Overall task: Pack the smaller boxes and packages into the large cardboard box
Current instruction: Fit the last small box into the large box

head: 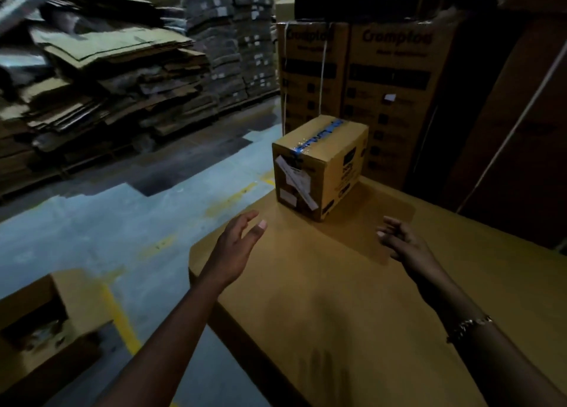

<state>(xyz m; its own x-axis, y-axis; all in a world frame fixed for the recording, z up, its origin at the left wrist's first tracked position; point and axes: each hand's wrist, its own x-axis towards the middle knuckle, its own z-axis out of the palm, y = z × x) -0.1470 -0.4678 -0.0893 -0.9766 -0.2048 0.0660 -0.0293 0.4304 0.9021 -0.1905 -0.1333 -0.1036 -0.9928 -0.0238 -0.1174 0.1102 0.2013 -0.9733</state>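
A small cardboard box, sealed with blue tape and carrying white labels on its near-left face, stands on a wide flat cardboard surface. My left hand hovers short of the box on its left, fingers straight and spread, holding nothing. My right hand hovers short of the box on its right, fingers loosely curled, holding nothing. Neither hand touches the box. An open cardboard box sits on the floor at the lower left, with something dark inside it.
Tall printed cartons stand stacked right behind the small box. Heaps of flattened cardboard fill the left and back. Grey floor with yellow lines lies between them and the cardboard surface's left edge.
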